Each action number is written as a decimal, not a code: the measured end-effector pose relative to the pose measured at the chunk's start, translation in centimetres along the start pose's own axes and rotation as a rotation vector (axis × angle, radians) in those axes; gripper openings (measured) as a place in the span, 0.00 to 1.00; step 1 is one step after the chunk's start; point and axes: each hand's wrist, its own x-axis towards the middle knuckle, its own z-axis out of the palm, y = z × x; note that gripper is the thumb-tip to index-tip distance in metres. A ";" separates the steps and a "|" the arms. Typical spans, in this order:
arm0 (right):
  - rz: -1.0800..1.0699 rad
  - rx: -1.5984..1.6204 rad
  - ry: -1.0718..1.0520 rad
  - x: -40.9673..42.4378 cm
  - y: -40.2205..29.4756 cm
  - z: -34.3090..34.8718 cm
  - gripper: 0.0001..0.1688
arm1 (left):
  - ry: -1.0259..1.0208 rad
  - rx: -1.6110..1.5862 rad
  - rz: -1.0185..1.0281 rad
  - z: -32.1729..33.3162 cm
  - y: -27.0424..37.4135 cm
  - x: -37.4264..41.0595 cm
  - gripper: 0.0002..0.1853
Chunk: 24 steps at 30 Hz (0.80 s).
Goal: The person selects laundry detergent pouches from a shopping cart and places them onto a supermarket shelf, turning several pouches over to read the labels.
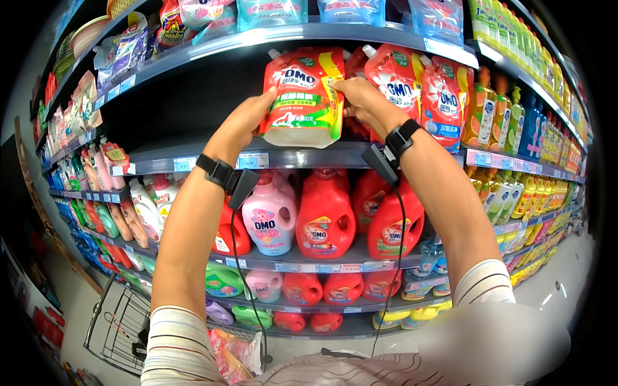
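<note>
Both my hands hold a red OMO laundry detergent pouch (301, 103) by its sides, upright at the front of a shelf. My left hand (248, 116) grips its left edge, the thumb on the front. My right hand (362, 99) has its right edge, thumb on the yellow band and fingers partly hidden behind. To the right, more red OMO pouches (397, 82) stand on the same shelf, one partly behind my right wrist. Dark shelf space lies left of the held pouch. Each wrist wears a black strap with a device and a cable.
Blue and pink pouches (272, 12) fill the shelf above. Below are a pink detergent jug (270, 217) and red jugs (324, 217). Bottles of orange liquid (483, 108) stand at right. A metal shopping cart (118, 325) is at lower left, with pink pouches (231, 354) near my body.
</note>
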 end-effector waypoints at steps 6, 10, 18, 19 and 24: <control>0.036 -0.146 0.061 1.1 -1.2 0.2 0.16 | -0.003 0.070 -0.004 -0.6 -0.5 3.1 0.27; 0.036 -0.233 0.129 1.7 -1.4 0.9 0.20 | -0.009 0.065 0.009 -1.0 -1.3 5.1 0.27; 0.020 -0.184 0.135 3.6 0.3 0.3 0.19 | 0.067 0.289 -0.043 0.0 -1.8 5.7 0.27; 0.002 -0.185 0.132 3.6 0.6 0.4 0.20 | 0.041 0.258 -0.040 -0.1 -2.2 5.9 0.28; -0.013 -0.193 0.106 3.7 1.6 0.4 0.24 | -0.094 0.164 -0.006 -1.5 -3.4 5.9 0.35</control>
